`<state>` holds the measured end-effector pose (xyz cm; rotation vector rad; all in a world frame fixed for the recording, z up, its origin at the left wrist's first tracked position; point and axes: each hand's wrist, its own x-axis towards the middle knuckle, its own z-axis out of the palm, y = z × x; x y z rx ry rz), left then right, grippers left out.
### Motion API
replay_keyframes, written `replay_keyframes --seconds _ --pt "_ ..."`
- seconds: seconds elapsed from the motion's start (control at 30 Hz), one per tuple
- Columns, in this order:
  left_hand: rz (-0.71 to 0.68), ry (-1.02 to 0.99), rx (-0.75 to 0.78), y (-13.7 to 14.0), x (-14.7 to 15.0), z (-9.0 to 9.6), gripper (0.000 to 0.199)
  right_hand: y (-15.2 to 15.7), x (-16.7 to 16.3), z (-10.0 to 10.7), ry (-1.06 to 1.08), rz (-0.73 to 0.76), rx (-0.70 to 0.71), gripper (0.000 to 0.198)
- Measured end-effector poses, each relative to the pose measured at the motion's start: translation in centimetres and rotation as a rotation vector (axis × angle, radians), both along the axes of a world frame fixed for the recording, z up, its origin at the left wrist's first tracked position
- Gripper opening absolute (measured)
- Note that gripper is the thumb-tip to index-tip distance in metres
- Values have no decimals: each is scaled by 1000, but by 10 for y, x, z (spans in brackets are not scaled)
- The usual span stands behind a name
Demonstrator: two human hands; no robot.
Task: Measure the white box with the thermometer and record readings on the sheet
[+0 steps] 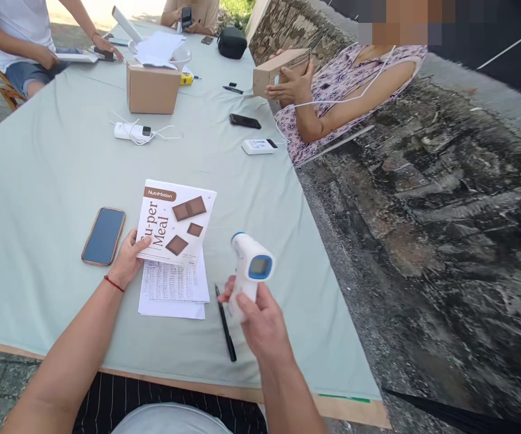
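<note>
My left hand (pixel 129 258) grips the lower left edge of a white and brown meal box (pixel 188 235), its thumb on the printed front. Under the box lie printed paper sheets (pixel 174 308), partly hidden by it. My right hand (pixel 262 319) is wrapped round the handle of a white and blue infrared thermometer (pixel 252 256), whose small screen faces me. A black pen (pixel 225 325) lies on the table just left of my right hand. Left of the box rests a smartphone (pixel 103 236) with an orange-brown edge.
The cloth-covered table (pixel 52 211) also bears a cardboard box (pixel 152 89), a white device with a cable (pixel 132 132), a black phone (pixel 245 121) and a white device (pixel 259 146). At the right, a person holds a carton (pixel 280 66); two others sit farther back.
</note>
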<state>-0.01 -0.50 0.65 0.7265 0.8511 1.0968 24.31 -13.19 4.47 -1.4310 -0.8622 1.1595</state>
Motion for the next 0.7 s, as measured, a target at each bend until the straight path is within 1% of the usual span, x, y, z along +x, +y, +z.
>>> replay_keyframes --seconds 0.07,0.1,0.17,0.23,0.33,0.4,0.53,0.7 --pt "39 -6 -12 0 0 -2 66 6 -33 8 241 194 -7 40" --pt "59 -10 -14 0 1 -2 65 9 -48 8 310 239 -13 40" --pt "81 -20 -7 0 2 -4 63 15 -69 2 385 247 -25 37" --pt "82 -27 -1 0 3 -4 61 22 -82 -7 394 207 -26 35" --pt "105 -30 -11 -1 6 -4 64 32 -90 -18 361 159 -4 33" --pt "129 -29 -21 -1 9 -3 66 36 -92 -21 355 135 -2 32" --pt "150 -32 -17 -2 12 -2 67 37 -94 -19 370 96 -18 30" --pt "160 -49 -21 -3 12 0 68 36 -94 -14 368 110 -19 29"
